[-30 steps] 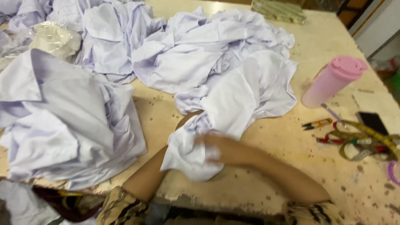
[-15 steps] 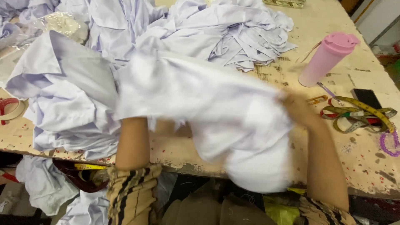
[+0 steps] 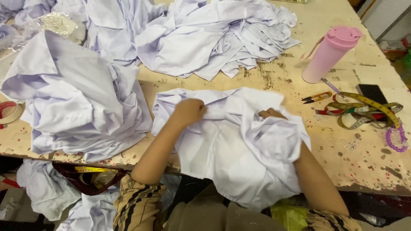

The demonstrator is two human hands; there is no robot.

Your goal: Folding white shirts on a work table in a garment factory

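Observation:
A pale lilac-white shirt point(image 3: 239, 149) lies across the front edge of the worn wooden table point(image 3: 368, 162) and hangs over it toward my lap. My left hand point(image 3: 188, 111) is closed on a fold of the shirt near its upper left. My right hand point(image 3: 270, 114) grips bunched fabric near the middle, mostly buried in the cloth. My right forearm passes under the shirt's hanging part.
A pile of similar shirts point(image 3: 77, 98) sits at the left, another heap point(image 3: 214, 38) at the back. At the right stand a pink tumbler point(image 3: 329, 53), thread snips point(image 3: 316, 97), a yellow tape measure point(image 3: 368, 109), a dark phone point(image 3: 371, 92) and purple beads point(image 3: 396, 139).
The shirt, lifted and swung in the air half a second ago, now lies spread on the table edge. Both hands came down with it and hold it there.

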